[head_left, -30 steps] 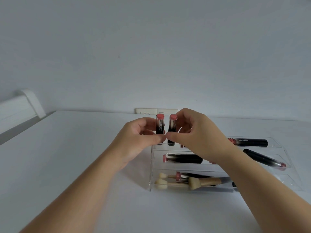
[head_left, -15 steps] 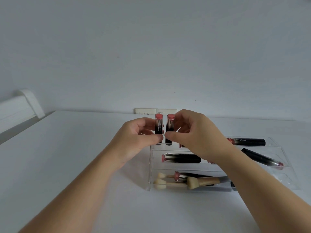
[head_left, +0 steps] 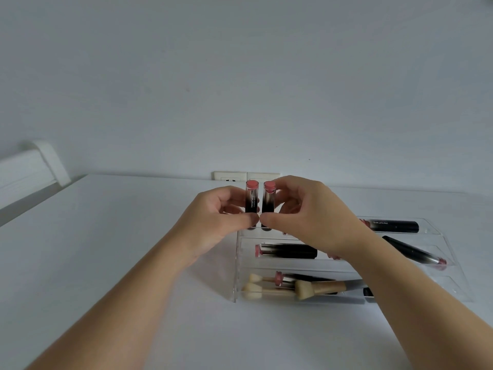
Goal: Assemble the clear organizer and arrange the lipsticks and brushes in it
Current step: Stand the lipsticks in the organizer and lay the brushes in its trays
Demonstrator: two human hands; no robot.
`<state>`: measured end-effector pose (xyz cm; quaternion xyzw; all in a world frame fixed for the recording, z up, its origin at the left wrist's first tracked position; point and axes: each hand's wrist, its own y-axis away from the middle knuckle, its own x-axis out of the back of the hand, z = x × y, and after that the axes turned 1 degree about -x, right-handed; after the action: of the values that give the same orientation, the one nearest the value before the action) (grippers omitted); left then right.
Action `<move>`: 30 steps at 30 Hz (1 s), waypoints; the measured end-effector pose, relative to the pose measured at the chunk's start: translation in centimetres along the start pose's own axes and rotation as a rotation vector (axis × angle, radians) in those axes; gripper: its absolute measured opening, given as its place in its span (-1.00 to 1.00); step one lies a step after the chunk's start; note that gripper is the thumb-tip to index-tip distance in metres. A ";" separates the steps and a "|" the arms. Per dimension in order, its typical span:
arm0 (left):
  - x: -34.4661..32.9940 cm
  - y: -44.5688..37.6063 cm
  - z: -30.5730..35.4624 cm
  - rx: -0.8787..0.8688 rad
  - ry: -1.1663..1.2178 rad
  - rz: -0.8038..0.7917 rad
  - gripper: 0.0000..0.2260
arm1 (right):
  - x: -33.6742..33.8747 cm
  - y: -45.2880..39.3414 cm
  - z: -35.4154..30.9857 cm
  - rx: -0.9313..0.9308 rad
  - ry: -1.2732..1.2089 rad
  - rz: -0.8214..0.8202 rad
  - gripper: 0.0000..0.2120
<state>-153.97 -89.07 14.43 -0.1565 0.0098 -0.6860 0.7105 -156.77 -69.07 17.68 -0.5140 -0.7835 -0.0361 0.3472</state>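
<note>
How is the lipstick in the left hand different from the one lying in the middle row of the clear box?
The held lipstick stands upright, pink end up; the middle-row lipstick lies flat, pink end pointing left. The left hand pinches the held one above the clear box; the other rests inside a row, untouched. Both have dark bodies with pink ends.

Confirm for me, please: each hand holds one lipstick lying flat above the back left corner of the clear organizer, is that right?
Not quite. The head view shows both lipsticks held upright, pink ends up, not lying flat. The left hand pinches the left lipstick and the right hand pinches the right lipstick, side by side above the back left corner of the clear organizer.
</note>
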 end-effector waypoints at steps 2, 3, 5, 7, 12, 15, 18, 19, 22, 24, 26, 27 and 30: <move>0.0 -0.1 0.0 0.003 -0.001 0.005 -0.67 | 0.1 0.1 -0.1 0.018 0.012 -0.018 -0.73; 0.0 -0.1 -0.1 0.004 0.003 0.005 -0.67 | 0.2 0.2 -0.1 0.022 0.021 -0.017 -0.76; 0.0 0.0 -0.1 0.004 0.003 -0.002 -0.67 | 0.1 0.2 0.0 0.012 0.023 0.000 -0.81; 0.0 0.0 -0.1 0.002 0.002 -0.003 -0.67 | 0.0 0.0 0.1 -0.006 0.016 0.033 -0.85; 0.0 0.0 -0.1 -0.004 0.005 -0.006 -0.68 | -0.3 -0.2 0.2 -0.039 0.025 0.073 -0.78; 0.1 0.0 -0.2 -0.005 -0.004 0.000 -0.68 | -0.1 0.0 0.2 -0.024 -0.003 0.026 -0.73; 0.1 0.0 -0.1 -0.011 -0.016 -0.009 -0.67 | 0.0 0.0 0.2 -0.015 0.026 0.027 -0.80; 0.1 0.0 -0.1 -0.015 -0.018 -0.013 -0.67 | 0.0 0.0 0.2 -0.012 0.029 0.027 -0.81; 0.2 0.0 0.0 -0.027 -0.033 -0.014 -0.68 | 0.0 0.1 0.2 -0.009 0.020 0.019 -0.82; 0.3 0.1 0.0 -0.031 -0.039 -0.013 -0.68 | 0.0 0.1 0.3 -0.006 0.010 0.014 -0.82; 0.3 0.1 0.1 -0.028 -0.041 -0.011 -0.70 | 0.0 0.1 0.3 -0.004 0.001 0.010 -0.82; 0.3 0.1 0.2 -0.028 -0.040 -0.010 -0.72 | 0.0 0.1 0.3 -0.004 -0.003 0.008 -0.81; 0.2 0.2 0.3 -0.023 -0.034 -0.007 -0.74 | 0.1 0.1 0.4 -0.004 -0.007 0.009 -0.80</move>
<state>-153.73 -89.23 14.68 -0.1764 0.0048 -0.6855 0.7064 -156.89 -68.83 17.42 -0.5183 -0.7824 -0.0340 0.3436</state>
